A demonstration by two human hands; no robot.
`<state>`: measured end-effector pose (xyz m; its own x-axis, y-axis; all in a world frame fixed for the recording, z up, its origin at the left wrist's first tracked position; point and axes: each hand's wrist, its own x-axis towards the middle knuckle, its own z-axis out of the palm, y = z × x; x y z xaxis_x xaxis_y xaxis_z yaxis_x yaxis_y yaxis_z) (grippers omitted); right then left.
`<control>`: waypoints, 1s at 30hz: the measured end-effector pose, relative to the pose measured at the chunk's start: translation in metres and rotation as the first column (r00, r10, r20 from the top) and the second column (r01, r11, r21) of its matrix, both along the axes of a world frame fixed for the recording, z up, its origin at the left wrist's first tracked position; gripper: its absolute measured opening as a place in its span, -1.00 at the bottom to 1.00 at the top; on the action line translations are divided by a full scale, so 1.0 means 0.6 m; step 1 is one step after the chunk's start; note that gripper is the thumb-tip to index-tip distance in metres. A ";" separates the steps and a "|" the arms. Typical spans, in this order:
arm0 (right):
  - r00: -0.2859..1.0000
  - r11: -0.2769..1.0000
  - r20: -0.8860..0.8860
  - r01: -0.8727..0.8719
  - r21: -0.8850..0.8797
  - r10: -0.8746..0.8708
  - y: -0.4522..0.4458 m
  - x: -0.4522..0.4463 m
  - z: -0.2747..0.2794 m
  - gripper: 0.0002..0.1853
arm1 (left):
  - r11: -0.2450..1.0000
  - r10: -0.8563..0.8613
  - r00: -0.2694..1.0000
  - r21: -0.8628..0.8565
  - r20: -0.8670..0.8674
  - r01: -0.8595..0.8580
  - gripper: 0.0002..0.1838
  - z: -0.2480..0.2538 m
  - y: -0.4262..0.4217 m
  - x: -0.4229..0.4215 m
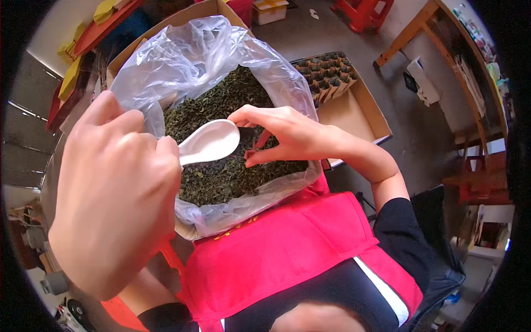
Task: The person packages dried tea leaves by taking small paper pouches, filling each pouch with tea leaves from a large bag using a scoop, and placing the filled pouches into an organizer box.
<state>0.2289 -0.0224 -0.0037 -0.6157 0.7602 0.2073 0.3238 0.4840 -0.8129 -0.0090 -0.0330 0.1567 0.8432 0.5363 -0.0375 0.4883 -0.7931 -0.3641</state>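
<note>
A white spoon point(213, 141) is held by its handle in my left hand point(119, 177), whose fingers are curled closed, large and near the camera. The spoon's bowl looks bare. Just right of it, my right hand point(293, 135) has thumb and fingers curved around a small brown and dark item point(255, 148), hard to make out. Both hands are over dried dark green leaves point(218, 182) inside a clear plastic bag point(193, 55), which lines a cardboard box point(218, 8).
Right of the bag, a shallow cardboard tray point(354, 113) holds rows of small brown packets point(326, 74). A wooden table point(431, 33) stands at the upper right, a red stool point(362, 14) at the top. Red trays with yellow items lie at the upper left.
</note>
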 end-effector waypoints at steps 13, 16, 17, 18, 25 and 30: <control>0.792 0.693 -0.399 0.604 0.395 -0.462 -0.067 0.125 0.100 -0.41 | 0.990 0.124 0.961 0.041 0.246 -0.139 -0.88 0.017 -0.048 -0.042; 0.641 0.468 -0.280 0.736 0.490 -0.715 -0.073 0.194 0.061 -0.43 | 0.993 0.107 0.961 0.015 0.257 -0.114 -0.89 0.009 -0.048 -0.033; 0.582 0.466 -0.269 0.795 0.389 -0.768 -0.067 0.217 0.029 -0.44 | 0.994 0.108 0.960 0.002 0.257 -0.112 -0.90 0.003 -0.047 -0.032; 0.523 0.457 -0.249 0.844 0.280 -0.815 -0.058 0.241 -0.011 -0.45 | 0.993 0.113 0.961 -0.014 0.254 -0.113 -0.91 0.002 -0.044 -0.028; 0.292 0.293 0.022 0.948 0.126 -0.956 0.001 0.335 -0.351 -0.41 | 0.997 0.073 0.964 -0.024 0.256 -0.070 -0.90 -0.002 -0.041 -0.020; 0.295 0.306 0.149 0.950 0.058 -0.944 0.019 0.345 -0.433 -0.34 | 0.995 0.094 0.969 -0.060 0.229 -0.082 -0.89 -0.009 -0.037 -0.032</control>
